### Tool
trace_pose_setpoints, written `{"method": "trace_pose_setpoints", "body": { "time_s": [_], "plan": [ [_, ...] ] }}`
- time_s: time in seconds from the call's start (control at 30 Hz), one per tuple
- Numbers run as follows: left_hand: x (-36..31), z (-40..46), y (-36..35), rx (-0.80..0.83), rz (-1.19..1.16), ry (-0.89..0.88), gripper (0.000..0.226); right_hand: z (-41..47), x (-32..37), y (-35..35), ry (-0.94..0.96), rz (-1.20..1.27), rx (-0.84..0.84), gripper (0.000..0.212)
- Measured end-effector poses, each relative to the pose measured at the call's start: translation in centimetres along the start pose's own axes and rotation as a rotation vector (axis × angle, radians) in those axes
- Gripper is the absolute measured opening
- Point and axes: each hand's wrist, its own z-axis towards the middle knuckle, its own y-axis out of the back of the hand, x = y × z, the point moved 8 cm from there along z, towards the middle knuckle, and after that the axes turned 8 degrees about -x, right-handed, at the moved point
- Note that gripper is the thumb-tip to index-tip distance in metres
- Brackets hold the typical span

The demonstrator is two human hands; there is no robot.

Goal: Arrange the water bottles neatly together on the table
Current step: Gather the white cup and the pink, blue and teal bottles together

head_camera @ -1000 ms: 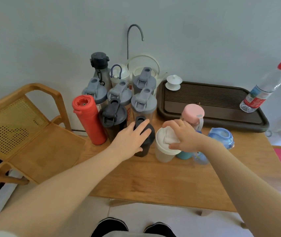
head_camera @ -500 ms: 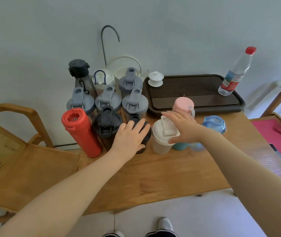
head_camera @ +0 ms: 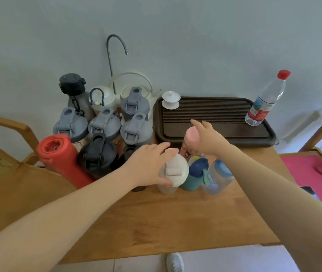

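Gripping the white cup [head_camera: 172, 171] in the left hand [head_camera: 148, 165] and the pink bottle [head_camera: 192, 137] in the right hand [head_camera: 208, 137], the person seems to be drawing both toward the cluster.

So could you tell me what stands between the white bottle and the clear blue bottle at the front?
In the head view, a teal bottle with a navy lid stands between the white bottle and the blue bottle.
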Motion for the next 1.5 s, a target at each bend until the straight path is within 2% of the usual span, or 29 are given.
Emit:
{"method": "trace_pose_setpoints", "body": {
  "time_s": [0.07,0.13,0.27,0.43,0.53,0.63,0.7,0.8,0.87,0.93,0.97,1.1,1.27,1.4,1.5],
  "plan": [
    [-0.5,-0.3,-1.5,0.105,0.034,0.028,0.1,1.3,0.2,-0.5,0.057,-0.027,0.066,0.074],
    [-0.7,-0.4,-2.2,0.141,0.058,0.063,0.101,2.3,0.9,-0.6,0.14,-0.051,0.066,0.069],
    [-1.1,0.0,-1.9,0.002,0.021,0.075,0.091,3.6,4.2,-1.2,0.332,-0.011,0.09,0.066],
    [-0.7,-0.4,-2.9,0.045,-0.017,0.156,0.092,4.1,8.2,-3.3,0.564,-0.074,0.159,0.069],
    [-0.5,-0.8,-2.7,0.024,-0.066,0.197,0.089,4.1,8.5,-3.9,0.634,-0.065,0.267,0.078],
    [-1.1,-0.8,-1.5,-0.025,-0.057,0.219,0.076,3.7,6.4,-1.5,0.596,0.094,0.328,0.088],
    [-2.0,-0.1,-0.5,-0.097,-0.034,0.214,0.068,3.1,3.2,1.0,0.542,0.147,0.296,0.077],
    [-3.9,2.3,0.2,-0.167,0.066,0.126,0.067,-0.3,-2.4,2.5,0.508,0.069,0.445,0.068],
    [-5.5,4.5,-0.4,-0.14,0.18,0.054,0.076,-3.3,-5.1,2.2,0.546,-0.064,0.51,0.078],
    [-6.9,6.3,-2.2,-0.007,0.211,0.039,0.079,-4.9,-6.5,1.4,0.604,-0.159,0.439,0.086],
    [-7.4,7.0,-3.3,0.068,0.216,0.054,0.076,-5.3,-6.9,1.0,0.616,-0.158,0.389,0.083],
    [-8.3,8.1,-5.3,0.144,0.276,0.081,0.058,-4.7,-8.0,1.2,0.546,-0.05,0.185,0.067],
    [-7.6,8.2,-5.1,0.139,0.175,0.093,0.053,-0.5,-7.5,3.6,0.38,0.108,-0.03,0.065],
    [-7.1,6.9,-3.5,0.047,0.102,0.051,0.05,1.8,-3.6,2.4,0.447,0.108,0.025,0.068],
    [-5.7,4.9,-1.7,-0.084,0.196,0.049,0.066,2.6,-0.3,1.5,0.53,0.078,0.079,0.067]
  ]
}}
